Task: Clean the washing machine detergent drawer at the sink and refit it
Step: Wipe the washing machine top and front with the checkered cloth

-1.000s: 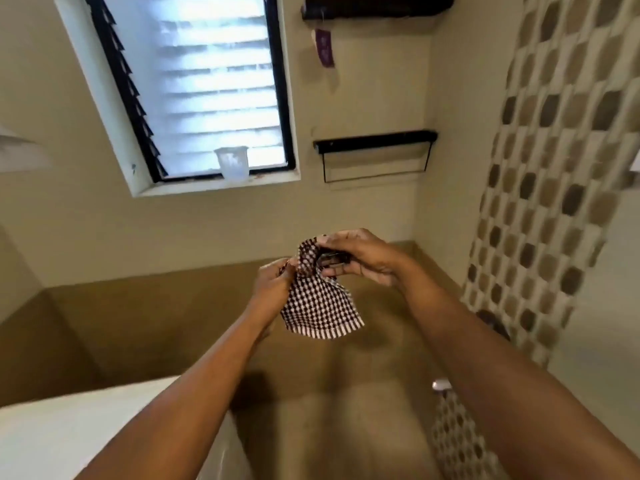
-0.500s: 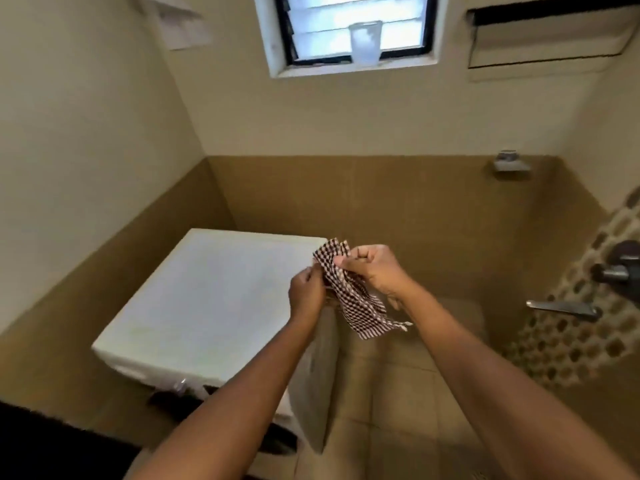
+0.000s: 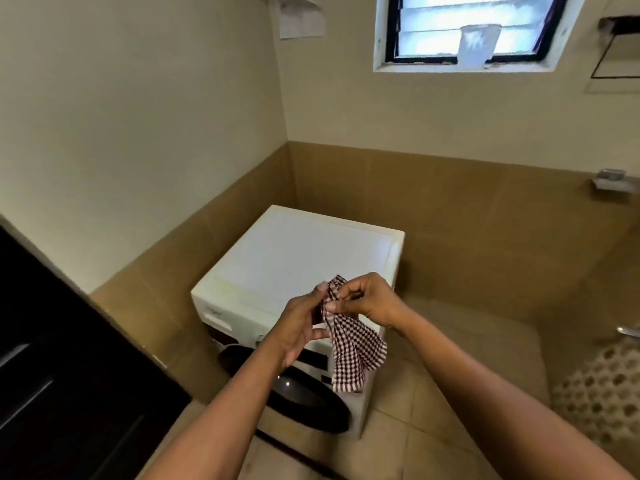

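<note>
Cream plaster over a band of tan glazed tile (image 3: 450,220) encloses the corner in which the white washing machine (image 3: 304,258) stands, a smooth box with a flat matt top; beside it on your left is a dark panelled door (image 3: 69,375), and on its front a round, glossy black porthole (image 3: 291,396). You hold a checked cloth (image 3: 353,355), maroon and white, woven and limp, in front of the machine's near right corner, its free end hanging crumpled below your hands. Your left hand (image 3: 301,327) has its fingers curled round the cloth's upper part; your right hand (image 3: 370,303) pinches the top edge between thumb and forefinger, so both hands are closed on fabric and neither is free. A dark shape between the left palm and the cloth cannot be identified. The pale rectangular drawer front (image 3: 216,317) appears at the left end of the control panel, below and to the left of your hands and well apart from them; whether it is fully seated cannot be told. Its long axis would run back into the cabinet, away from you, so any pull or push is likely straight along that line. Your left hand is the nearer. No sink is in view
</note>
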{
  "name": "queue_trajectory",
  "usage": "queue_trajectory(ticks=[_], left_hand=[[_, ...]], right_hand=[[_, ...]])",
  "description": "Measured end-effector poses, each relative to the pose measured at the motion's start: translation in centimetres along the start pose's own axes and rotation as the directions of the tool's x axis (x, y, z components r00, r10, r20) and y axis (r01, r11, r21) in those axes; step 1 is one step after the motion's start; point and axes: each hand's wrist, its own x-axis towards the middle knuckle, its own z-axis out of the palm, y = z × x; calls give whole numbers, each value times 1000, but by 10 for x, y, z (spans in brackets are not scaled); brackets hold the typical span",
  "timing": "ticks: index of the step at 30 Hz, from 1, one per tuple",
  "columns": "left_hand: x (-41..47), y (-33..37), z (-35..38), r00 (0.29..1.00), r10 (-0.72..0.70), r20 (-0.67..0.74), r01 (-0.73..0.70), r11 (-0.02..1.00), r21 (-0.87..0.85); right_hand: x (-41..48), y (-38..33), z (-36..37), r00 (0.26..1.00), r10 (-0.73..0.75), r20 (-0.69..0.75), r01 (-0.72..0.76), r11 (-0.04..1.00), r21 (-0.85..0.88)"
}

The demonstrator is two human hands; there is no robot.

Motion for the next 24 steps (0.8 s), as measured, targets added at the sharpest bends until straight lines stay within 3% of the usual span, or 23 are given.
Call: queue_trajectory(ticks=[4,7,9,12,16,21,24], left_hand=[[-20,-6,-69,997,-5,-71,6,1000,18],[-30,-3,-118,994,-7,-112,14,998,65],[-33,0,-147,994,-17,-112,24,998,59],[-31,9,-174,998,-45,-37,45,999,5],[-14,21,-192,996,-74,50,73,997,23],[16,18,-224,988,-60,-142,96,958,269],[31,14,-257,981,-17,-191,95,908,409]], right_hand=[[9,-4,68,999,26,-35,-23,997,67],[16,1,107,960,130,-247,-79,975,206],[17,3,131,917,254,-306,-146,930,336],[13,13,158,924,283,-255,-193,925,326],[25,17,188,949,314,-15,-306,935,180],[71,16,212,908,416,43,-412,872,264],[100,22,229,897,443,-2,-425,863,274]])
